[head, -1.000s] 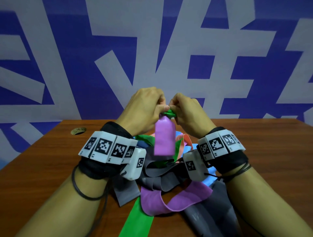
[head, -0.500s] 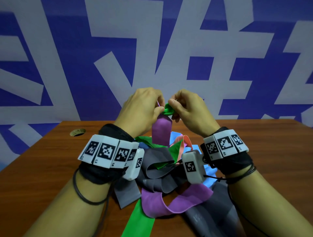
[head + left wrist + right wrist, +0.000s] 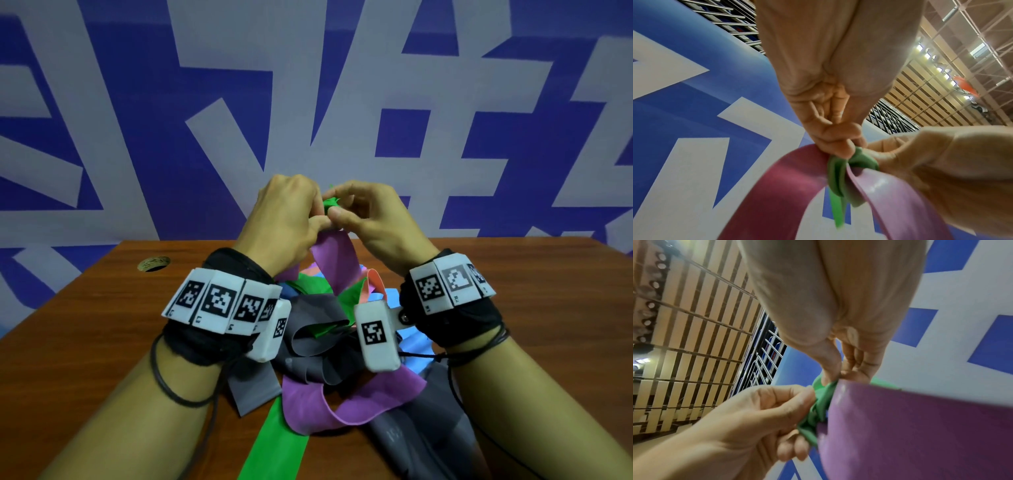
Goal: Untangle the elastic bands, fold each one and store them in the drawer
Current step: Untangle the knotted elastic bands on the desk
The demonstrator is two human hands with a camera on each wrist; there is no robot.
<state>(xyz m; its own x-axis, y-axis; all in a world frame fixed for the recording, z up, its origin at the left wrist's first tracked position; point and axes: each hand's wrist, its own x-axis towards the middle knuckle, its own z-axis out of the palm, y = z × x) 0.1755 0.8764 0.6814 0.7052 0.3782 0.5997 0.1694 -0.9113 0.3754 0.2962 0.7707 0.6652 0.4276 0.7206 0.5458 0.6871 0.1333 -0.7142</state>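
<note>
green rubber is bunched into a tight knot (image 3: 331,202) between the two hands, lifted above the counter (image 3: 85,325) and in front of the blue and white wall. the left hand (image 3: 286,219) has its fingers curled and pinches the knot from its side, and the right hand (image 3: 371,219) pinches the same knot from the other side with thumb and fingertips, so both hands are closed on the green band and are equally near to it. in the left wrist view the green band (image 3: 838,178) wraps around the purple band (image 3: 777,186) and its thin tail hangs straight down from the knot.

the purple band runs with its long axis downward from the knot, toward the pile of bands (image 3: 325,335) that lies on the counter between the two wrists (grey, green, purple, blue and an orange one, all mixed). so the knot is above and the free length is below, and i judge that the next pull must go sideways, the hands apart, to open the green loop and let the purple strip slide out. the drawer is not visible in any view, and no band looks folded yet.
</note>
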